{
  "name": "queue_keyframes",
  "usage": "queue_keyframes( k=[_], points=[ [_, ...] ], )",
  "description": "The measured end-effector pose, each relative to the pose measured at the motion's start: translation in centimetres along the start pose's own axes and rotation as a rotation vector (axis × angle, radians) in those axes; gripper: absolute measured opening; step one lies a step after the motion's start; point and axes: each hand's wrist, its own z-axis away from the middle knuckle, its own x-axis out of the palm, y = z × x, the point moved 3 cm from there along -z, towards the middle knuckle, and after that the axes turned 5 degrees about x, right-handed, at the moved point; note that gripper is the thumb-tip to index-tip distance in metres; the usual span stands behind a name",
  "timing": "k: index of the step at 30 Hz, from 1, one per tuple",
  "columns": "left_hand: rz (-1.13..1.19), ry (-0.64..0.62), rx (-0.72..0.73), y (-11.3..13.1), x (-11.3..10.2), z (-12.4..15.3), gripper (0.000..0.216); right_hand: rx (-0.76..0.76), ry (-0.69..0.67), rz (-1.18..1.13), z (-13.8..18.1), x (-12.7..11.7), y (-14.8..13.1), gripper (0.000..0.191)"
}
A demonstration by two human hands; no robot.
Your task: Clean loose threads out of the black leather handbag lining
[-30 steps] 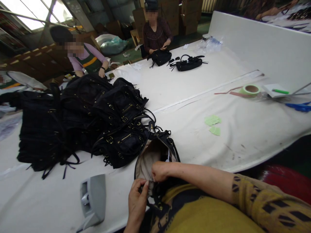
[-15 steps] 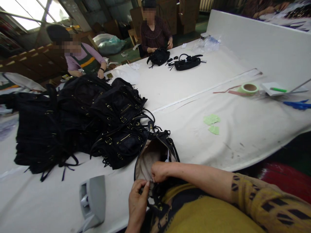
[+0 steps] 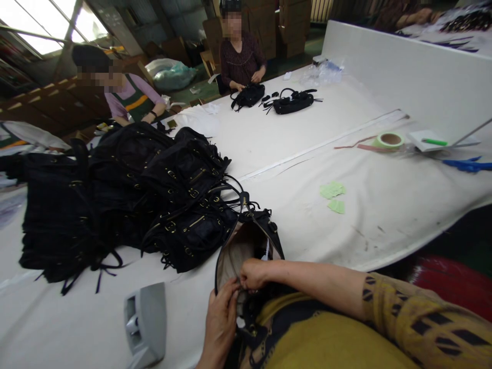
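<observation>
A black handbag point(image 3: 273, 233) with a beige lining lies gaping at the table edge, against my body. My left hand point(image 3: 223, 310) grips the bag's near left rim, thumb and fingers pressed together on the edge. Just inside the opening, my right hand point(image 3: 253, 274) is closed in a pinch at the lining, close to the left fingertips. What the right fingers pinch is small and hidden. A white tag strip point(image 3: 266, 249) shows inside the bag. To the left lies a heap of black handbags point(image 3: 154, 174) with gold buckles and zips.
A grey tape dispenser point(image 3: 148, 323) stands front left on the white table point(image 3: 307, 220). Green paper scraps point(image 3: 332, 190), a tape roll point(image 3: 390, 140) and blue scissors-like handles point(image 3: 467, 164) lie right. Two co-workers point(image 3: 243, 59) handle things across the table; an upright white panel point(image 3: 403, 77) borders it.
My left hand has shifted slightly up and right along the bag's rim, with its fingers further over the lining. My right hand stays nearly in place. The view has tilted slightly.
</observation>
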Motion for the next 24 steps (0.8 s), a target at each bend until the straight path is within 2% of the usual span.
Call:
queue_keyframes(
  k=[5, 10, 14, 19, 22, 24],
  points=[
    [-0.027, 0.037, -0.002, -0.3, -0.3, -0.8, 0.025, 0.024, -0.004, -0.169, -1.8, 1.4, 1.7, 0.023],
    [-0.1, -0.113, 0.014, 1.1, -0.6, -2.0, 0.024, 0.056, 0.005, -0.278, -3.1, 2.1, 2.2, 0.015],
    [-0.157, -0.133, -0.006, 1.8, -0.5, -2.3, 0.024, 0.052, 0.041, -0.341, -2.9, 1.9, 2.2, 0.015],
    [-0.082, -0.005, 0.041, 1.1, -0.4, -1.2, 0.017, 0.009, 0.166, -0.451, -1.4, 1.8, 2.9, 0.019],
    [-0.09, 0.159, 0.131, 0.7, -1.2, 0.1, 0.016, -0.023, 0.227, -0.614, -0.7, 1.8, 3.8, 0.022],
    [-0.172, 0.275, 0.202, 1.2, -2.2, 0.7, 0.014, -0.05, 0.211, -0.809, -0.5, 1.8, 4.1, 0.021]
  ],
)
